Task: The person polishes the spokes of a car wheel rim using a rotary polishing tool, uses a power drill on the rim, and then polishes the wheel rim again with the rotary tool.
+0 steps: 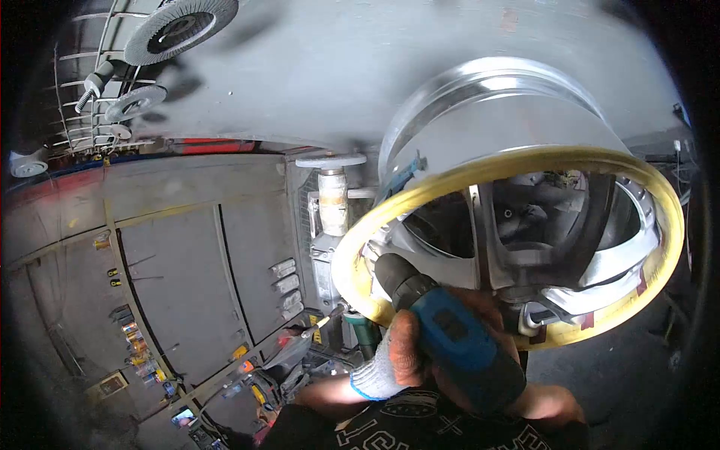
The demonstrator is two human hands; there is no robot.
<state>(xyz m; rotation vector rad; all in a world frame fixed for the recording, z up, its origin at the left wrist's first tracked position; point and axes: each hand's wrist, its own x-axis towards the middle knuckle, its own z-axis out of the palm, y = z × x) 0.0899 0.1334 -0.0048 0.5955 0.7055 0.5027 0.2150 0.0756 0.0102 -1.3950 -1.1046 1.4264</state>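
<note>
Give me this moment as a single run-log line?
Left hand: gloved, on drill | Right hand: on drill | Drill tip: near yellow edge | Wheel: metal, spoked

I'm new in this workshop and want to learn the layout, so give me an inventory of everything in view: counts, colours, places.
Wheel rim: one, silver metal with yellow-covered edge, right of centre
Power drill: one, blue and black, at the rim's near left edge
Pleated abrasive-looking discs: two, grey, one large and one smaller, upper left
Wire rack: one, pale metal, upper left
Flat round disc: one, grey, atop a pale column left of the rim
Cylindrical object: one, green, below the column
Small mixed items: too many and small to count, lower left
Printed shirt: one, black, bottom
Left hand: one, pale knit glove, at the drill
Right hand: one, brownish, partly hidden behind the drill
</note>
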